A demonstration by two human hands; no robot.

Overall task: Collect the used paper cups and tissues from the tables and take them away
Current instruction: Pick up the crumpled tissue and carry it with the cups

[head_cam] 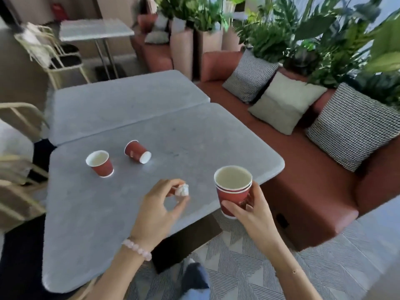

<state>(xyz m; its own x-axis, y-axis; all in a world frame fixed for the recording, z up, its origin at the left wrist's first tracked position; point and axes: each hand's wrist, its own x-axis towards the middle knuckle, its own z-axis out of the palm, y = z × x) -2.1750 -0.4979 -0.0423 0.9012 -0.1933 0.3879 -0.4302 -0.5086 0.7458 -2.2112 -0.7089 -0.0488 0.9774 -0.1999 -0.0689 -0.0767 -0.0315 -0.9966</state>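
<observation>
My right hand (249,210) grips a stack of red paper cups (232,189) upright, just off the near right edge of the grey table (194,144). My left hand (160,204) pinches a crumpled white tissue (182,190) between thumb and fingertips, above the table and left of the stack. One red paper cup (100,163) stands upright on the table to the left. Another red cup (137,151) lies on its side beside it, its white bottom facing me.
A second grey table (121,100) butts against the far edge of this one. A red bench sofa (303,169) with patterned cushions runs along the right, backed by potted plants. Beige metal chairs (19,165) stand at the left. Striped carpet lies underfoot.
</observation>
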